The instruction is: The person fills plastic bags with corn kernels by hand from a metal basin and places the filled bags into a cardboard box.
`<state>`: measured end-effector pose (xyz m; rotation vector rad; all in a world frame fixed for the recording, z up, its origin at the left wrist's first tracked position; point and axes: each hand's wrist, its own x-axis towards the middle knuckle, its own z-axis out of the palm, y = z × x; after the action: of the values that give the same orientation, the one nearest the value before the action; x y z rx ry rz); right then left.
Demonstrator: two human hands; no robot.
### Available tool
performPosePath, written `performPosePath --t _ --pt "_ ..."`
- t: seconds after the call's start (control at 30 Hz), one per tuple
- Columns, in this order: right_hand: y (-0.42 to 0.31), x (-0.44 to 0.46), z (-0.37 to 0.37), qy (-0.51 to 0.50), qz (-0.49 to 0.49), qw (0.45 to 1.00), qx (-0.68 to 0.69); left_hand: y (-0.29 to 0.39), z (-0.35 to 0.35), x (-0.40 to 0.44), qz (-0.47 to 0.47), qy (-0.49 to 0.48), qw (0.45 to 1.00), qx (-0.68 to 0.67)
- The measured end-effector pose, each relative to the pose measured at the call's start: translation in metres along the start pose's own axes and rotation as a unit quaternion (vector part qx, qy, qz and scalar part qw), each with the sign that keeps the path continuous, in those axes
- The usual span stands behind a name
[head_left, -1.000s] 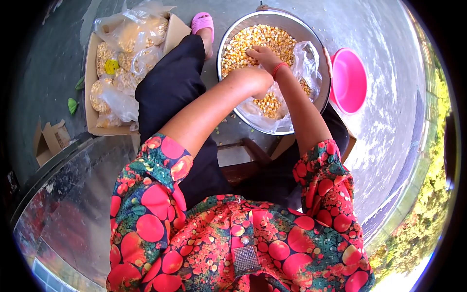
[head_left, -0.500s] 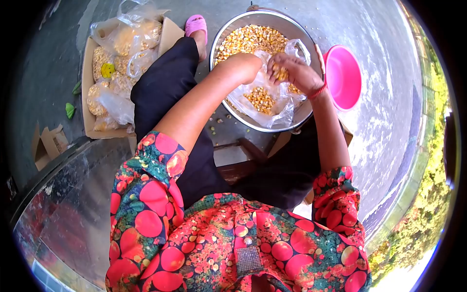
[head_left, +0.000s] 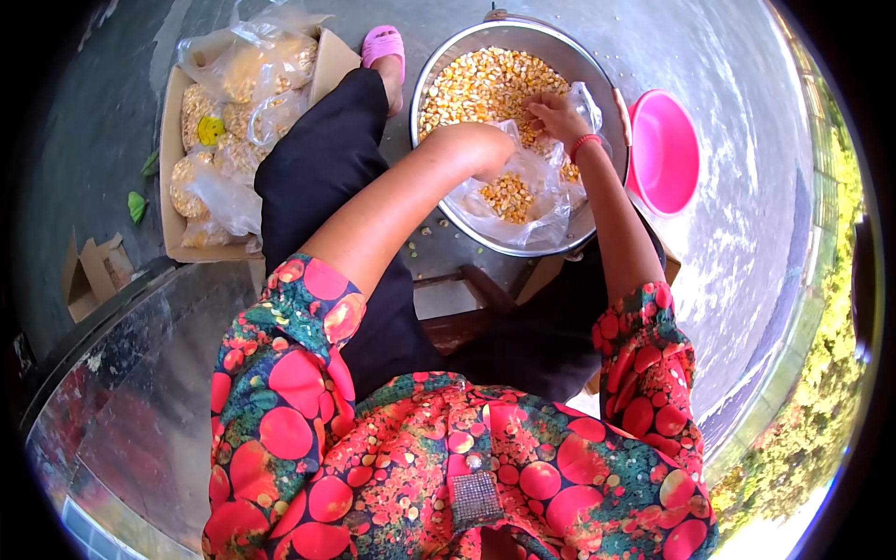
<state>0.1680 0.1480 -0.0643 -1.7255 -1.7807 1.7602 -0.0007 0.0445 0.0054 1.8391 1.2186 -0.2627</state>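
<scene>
A big metal pot holds loose yellow corn kernels. Inside it, on the near side, lies a clear plastic bag with some kernels in it. My left hand is closed at the bag's upper left edge, its fingertips mostly hidden behind the hand. On the far side of the bag, my right hand, a red bracelet at its wrist, reaches into the loose corn. Its fingers point left among the kernels, somewhat spread, and the tips are partly covered.
To the right of the pot stands a pink basin. A cardboard box on the left contains several filled plastic bags. My pink slipper is between box and pot. Scattered kernels lie on the floor near the pot's base.
My right hand, which held kernels over the bag, has moved up and away into the loose corn. My left hand stays at the bag. The view has shifted slightly.
</scene>
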Motion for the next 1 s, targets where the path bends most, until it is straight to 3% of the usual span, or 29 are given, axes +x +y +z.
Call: performPosePath --t 0.13,0.2,0.27,0.3,0.37,0.4,0.43,0.47,0.53,0.6,0.63,0.8,0.9,0.93,1.0 --pt "-0.003 0.012 0.03 0.062 0.034 0.986 -0.152 0.002 0.0 -0.003 0.014 -0.011 0.999 0.027" --pt "-0.019 0.012 0.051 0.057 0.023 0.992 -0.112 0.007 -0.003 -0.009 0.007 -0.006 1.0 0.022" --pt "-0.012 0.035 0.064 0.064 -0.084 0.96 -0.258 0.007 -0.002 -0.008 0.0 -0.001 1.0 0.017" --pt "-0.018 0.033 0.067 0.064 -0.084 0.96 -0.258 0.006 0.001 -0.006 -0.012 -0.002 1.0 0.014" --pt "-0.029 0.027 0.07 -0.035 -0.011 0.994 -0.106 0.003 0.005 0.0 -0.024 -0.003 1.0 0.01" --pt "-0.026 0.025 0.07 -0.035 -0.011 0.994 -0.106 0.003 0.002 -0.002 -0.008 -0.001 1.0 0.018" --pt "-0.023 0.022 0.07 -0.025 -0.031 0.999 0.016 0.003 0.0 -0.004 0.008 0.0 1.0 0.026" --pt "-0.019 0.019 0.067 -0.014 -0.049 0.989 0.139 0.002 0.0 -0.005 0.007 0.001 1.0 0.025" --pt "-0.022 0.011 0.051 -0.059 -0.064 0.977 0.195 0.001 -0.001 -0.003 0.008 -0.004 1.0 0.01" --pt "-0.024 0.005 0.033 -0.069 -0.012 0.945 0.319 -0.001 -0.002 -0.004 0.006 0.018 1.0 -0.004" --pt "-0.031 -0.003 0.021 -0.07 0.017 0.951 0.301 -0.003 -0.002 -0.004 0.001 0.038 0.999 -0.019" --pt "-0.057 -0.049 -0.01 -0.181 -0.045 0.954 0.236 -0.009 -0.005 -0.003 -0.026 0.068 0.997 -0.03" --pt "-0.074 -0.095 -0.002 -0.179 -0.032 0.976 0.123 -0.009 -0.01 -0.004 -0.031 0.081 0.996 0.002" --pt "-0.067 -0.098 -0.002 -0.225 -0.027 0.97 0.09 -0.011 -0.008 0.001 -0.03 0.08 0.996 0.002" --pt "-0.043 -0.101 0.005 -0.279 -0.152 0.947 -0.048 -0.018 -0.002 0.009 -0.022 0.112 0.993 0.002"
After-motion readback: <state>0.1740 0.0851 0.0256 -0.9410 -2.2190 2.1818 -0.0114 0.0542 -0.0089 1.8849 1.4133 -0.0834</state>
